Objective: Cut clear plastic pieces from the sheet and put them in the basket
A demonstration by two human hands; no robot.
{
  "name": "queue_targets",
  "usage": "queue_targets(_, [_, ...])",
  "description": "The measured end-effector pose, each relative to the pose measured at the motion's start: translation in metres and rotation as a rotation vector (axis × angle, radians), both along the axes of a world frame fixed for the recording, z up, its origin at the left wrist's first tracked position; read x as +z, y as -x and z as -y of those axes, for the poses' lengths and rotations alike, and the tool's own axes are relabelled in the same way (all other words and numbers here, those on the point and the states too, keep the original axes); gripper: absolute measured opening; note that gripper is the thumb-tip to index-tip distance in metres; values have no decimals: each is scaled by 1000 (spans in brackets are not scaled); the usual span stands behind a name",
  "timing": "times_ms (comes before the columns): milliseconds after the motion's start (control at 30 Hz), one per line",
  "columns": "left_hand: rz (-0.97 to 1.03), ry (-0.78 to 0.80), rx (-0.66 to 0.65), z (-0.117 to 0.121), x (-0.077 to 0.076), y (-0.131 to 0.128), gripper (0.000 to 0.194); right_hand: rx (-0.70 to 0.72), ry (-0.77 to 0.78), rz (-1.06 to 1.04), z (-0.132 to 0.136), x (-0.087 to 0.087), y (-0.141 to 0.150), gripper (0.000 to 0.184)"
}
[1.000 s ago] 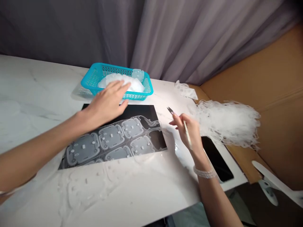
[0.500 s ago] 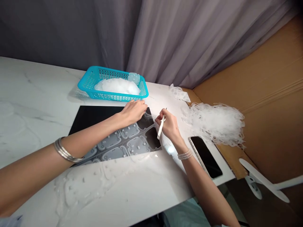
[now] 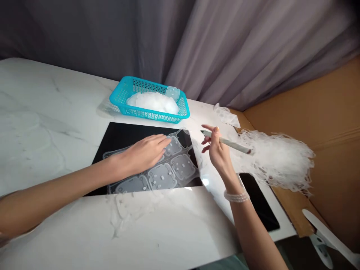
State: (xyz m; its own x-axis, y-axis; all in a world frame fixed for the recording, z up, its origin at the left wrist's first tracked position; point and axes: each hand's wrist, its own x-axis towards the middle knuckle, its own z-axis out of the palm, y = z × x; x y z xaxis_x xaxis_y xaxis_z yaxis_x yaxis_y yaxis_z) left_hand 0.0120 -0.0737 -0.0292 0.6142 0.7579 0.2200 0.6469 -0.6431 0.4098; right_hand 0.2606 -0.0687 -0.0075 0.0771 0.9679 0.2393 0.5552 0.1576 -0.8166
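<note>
My left hand (image 3: 149,153) lies flat, fingers stretched out, on a translucent sheet of moulded plastic pieces (image 3: 161,177). The sheet rests on a black board (image 3: 126,131) and its near part hangs past the board's front edge onto the table. An opening shows in the sheet's far right corner. My right hand (image 3: 218,150) is raised to the right of the board, apart from the sheet. It grips a slim, pale, pen-shaped tool (image 3: 234,144) between thumb and fingers, dark tip pointing left; its exact kind is unclear.
A blue plastic basket (image 3: 152,115) behind the board holds a heap of white pieces (image 3: 154,103). Tangled white plastic frames (image 3: 277,159) lie at the right by a cardboard wall (image 3: 332,108). A phone (image 3: 260,202) lies near my right forearm. A grey curtain (image 3: 157,45) hangs behind.
My left hand has moved back toward me, flattening on the sheet. The sheet has shifted on the board, with less hanging over the front. The tool has swung from upright to nearly level.
</note>
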Motion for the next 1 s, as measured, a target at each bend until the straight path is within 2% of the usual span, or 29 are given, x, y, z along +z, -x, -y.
queue_targets(100, [71, 47, 7, 25, -19, 32, 43, 124, 96, -72, 13, -2, 24, 48])
queue_targets(233, [117, 38, -14, 31, -29, 38, 45, 232, 135, -84, 18, -11, 55, 36])
queue_targets(400, [-21, -64, -45, 30, -19, 34, 44, 287, 178, 13, 20, -18, 69, 31])
queue_targets(533, [-166, -170, -11, 36, -12, 35, 41, 318, 131, 161, 20, -17, 74, 31])
queue_targets(667, [-325, -278, -1, 39, -12, 34, 41, 345, 95, 253, 19, -17, 78, 30])
queue_targets(833, [-378, -321, 4, 39, -14, 34, 42, 344, 49, 308, 17, -19, 83, 26])
queue_targets(1000, [-411, -323, 1, 39, -10, 34, 39, 342, 28, 442, 23, -7, 90, 23])
